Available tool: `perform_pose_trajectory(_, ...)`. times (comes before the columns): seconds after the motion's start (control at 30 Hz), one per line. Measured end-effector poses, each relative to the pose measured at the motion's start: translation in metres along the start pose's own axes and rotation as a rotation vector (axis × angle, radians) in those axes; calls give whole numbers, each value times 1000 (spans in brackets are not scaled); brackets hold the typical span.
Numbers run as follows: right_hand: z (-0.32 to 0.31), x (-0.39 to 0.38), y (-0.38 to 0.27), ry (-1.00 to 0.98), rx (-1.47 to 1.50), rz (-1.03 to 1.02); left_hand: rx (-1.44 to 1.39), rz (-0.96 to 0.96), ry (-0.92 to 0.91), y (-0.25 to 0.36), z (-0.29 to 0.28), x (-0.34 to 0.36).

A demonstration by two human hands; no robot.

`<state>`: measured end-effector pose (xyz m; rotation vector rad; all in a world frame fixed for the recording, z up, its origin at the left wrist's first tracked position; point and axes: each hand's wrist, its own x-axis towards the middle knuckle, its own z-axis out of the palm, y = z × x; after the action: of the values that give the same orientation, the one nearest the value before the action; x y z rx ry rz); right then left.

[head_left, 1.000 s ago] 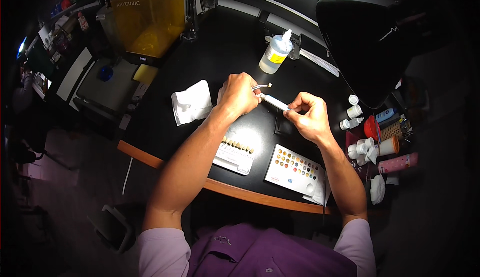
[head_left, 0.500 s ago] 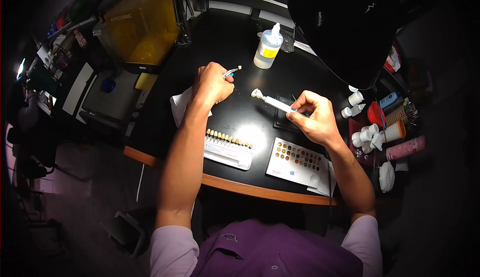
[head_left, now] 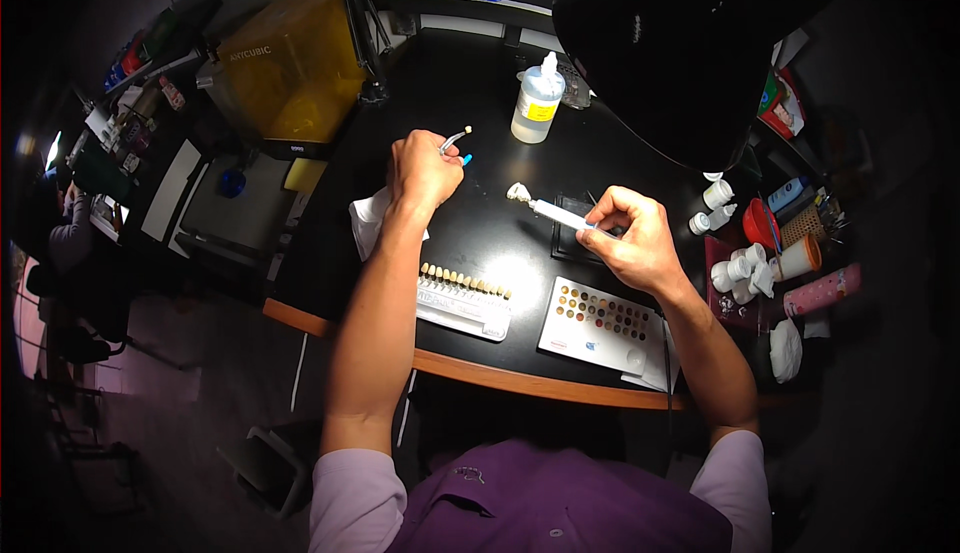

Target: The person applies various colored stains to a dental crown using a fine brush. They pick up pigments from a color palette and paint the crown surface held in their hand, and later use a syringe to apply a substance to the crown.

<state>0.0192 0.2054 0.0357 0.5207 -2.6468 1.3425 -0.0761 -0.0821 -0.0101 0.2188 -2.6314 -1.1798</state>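
Observation:
My left hand (head_left: 422,171) is closed around a thin metal shade tab (head_left: 455,138) with a small tooth sample at its tip, raised above a white tissue (head_left: 372,221). My right hand (head_left: 632,237) grips a white handle tool (head_left: 558,214) that carries a small tooth-shaped piece (head_left: 518,192) at its left end. The two hands are apart over the black table (head_left: 470,73). Below them lies a tooth shade guide (head_left: 463,299) with a row of sample teeth, and a white card of coloured dots (head_left: 602,324).
A white squeeze bottle (head_left: 536,101) stands behind the hands. A large black lamp head (head_left: 680,43) hangs at upper right. Small white jars (head_left: 735,269), an orange cup and a pink tube crowd the right. A yellow-hooded machine (head_left: 288,68) stands at left. Another person (head_left: 62,238) sits far left.
My left hand drew away to the left from the right-hand tool, taking the metal tab with it. The right hand stayed put with its tool.

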Motion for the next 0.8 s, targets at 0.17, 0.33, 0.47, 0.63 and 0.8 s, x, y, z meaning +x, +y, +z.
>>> perform_pose_trajectory(0.17, 0, -1, 5, -5, 17, 10, 201, 41, -20, 8, 17, -2)
perform_pose_trajectory(0.33, -2, -4, 6, -19, -15, -16, 190, 107, 24, 4, 17, 0)
perform_pose_trajectory(0.47, -3, -4, 7, 59, 15, -101, -106, 127, -224, 11, 4, 4)
perform_pose_trajectory(0.63, 6, 2, -2, 132, -2, -186, -443, 251, -518, 16, -15, -7)
perform_pose_trajectory(0.8, 6, 3, -6, 171, 49, -113, -436, 284, -567, 23, -16, -8)
